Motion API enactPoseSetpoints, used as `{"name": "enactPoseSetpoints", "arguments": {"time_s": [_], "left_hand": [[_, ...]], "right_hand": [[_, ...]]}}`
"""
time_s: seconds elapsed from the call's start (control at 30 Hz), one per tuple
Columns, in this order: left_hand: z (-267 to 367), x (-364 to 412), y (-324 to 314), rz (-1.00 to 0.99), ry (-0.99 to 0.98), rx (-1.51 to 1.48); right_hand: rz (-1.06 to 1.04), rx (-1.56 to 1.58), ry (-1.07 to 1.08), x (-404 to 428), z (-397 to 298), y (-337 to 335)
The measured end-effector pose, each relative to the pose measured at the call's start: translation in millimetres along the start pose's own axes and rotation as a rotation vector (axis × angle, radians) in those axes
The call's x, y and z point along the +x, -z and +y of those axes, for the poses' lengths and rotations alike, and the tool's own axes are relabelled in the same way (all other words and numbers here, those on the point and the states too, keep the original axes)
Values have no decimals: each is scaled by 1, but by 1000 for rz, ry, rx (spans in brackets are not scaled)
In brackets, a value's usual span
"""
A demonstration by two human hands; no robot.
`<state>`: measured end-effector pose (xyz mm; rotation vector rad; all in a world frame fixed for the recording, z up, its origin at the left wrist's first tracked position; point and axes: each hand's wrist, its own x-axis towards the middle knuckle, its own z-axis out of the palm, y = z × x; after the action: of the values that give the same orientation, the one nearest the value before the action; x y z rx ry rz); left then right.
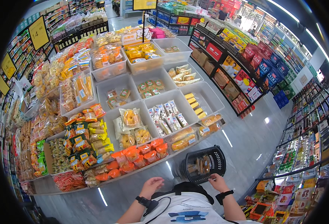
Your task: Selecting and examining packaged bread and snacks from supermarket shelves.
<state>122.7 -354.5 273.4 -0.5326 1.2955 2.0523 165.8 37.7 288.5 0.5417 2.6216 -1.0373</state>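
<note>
My left hand point(152, 187) hangs before my waist with its fingers loosely bent and apart, holding nothing, close to the display's front edge. At the near rim of a black plastic shopping basket point(223, 163) is my right hand point(218, 182); whether its fingers touch or grip the rim cannot be told. Inside the basket lie several brown packaged goods point(203, 164). Orange-wrapped breads point(130, 158) line the front of the display beyond my left hand. Behind them, translucent plastic bins hold round bagged breads point(131, 117), white-wrapped snacks point(168, 114) and yellow bars point(193, 104). Long packaged loaves point(183, 142) lie at the front edge.
A wide bakery display spreads across the front and left. Black shelving point(223, 67) stands beyond it at the right, with grey tiled floor point(248, 131) between. Racks of packaged goods point(296, 193) rise close at my right. Yellow price signs point(38, 33) stand at the left. A person point(222, 14) is far away.
</note>
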Motion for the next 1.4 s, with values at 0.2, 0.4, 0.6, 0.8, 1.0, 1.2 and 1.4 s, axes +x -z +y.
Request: {"name": "enactPoseSetpoints", "arguments": {"time_s": [0.2, 0.4, 0.6, 0.8, 1.0, 1.2, 1.4], "left_hand": [[-6, -3, -6, 56, -1, 61], [-25, 14, -47, 40, 9, 152], [-55, 50, -118, 8, 23, 255], [-114, 86, -213, 98, 89, 259], [-188, 122, -287, 92, 233, 315], [-236, 176, -327, 84, 459, 413], [-297, 277, -287, 71, 192, 852]], "right_hand": [[15, 31, 0, -24, 23, 14], [-23, -12, -160, -45, 122, 21], [-73, 26, -369, -67, 210, 60], [-94, 101, -426, -62, 311, 111], [-138, 66, -370, -28, 379, 159], [-197, 110, -263, 58, 416, 151], [-188, 205, -196, 175, 415, 74]]}}
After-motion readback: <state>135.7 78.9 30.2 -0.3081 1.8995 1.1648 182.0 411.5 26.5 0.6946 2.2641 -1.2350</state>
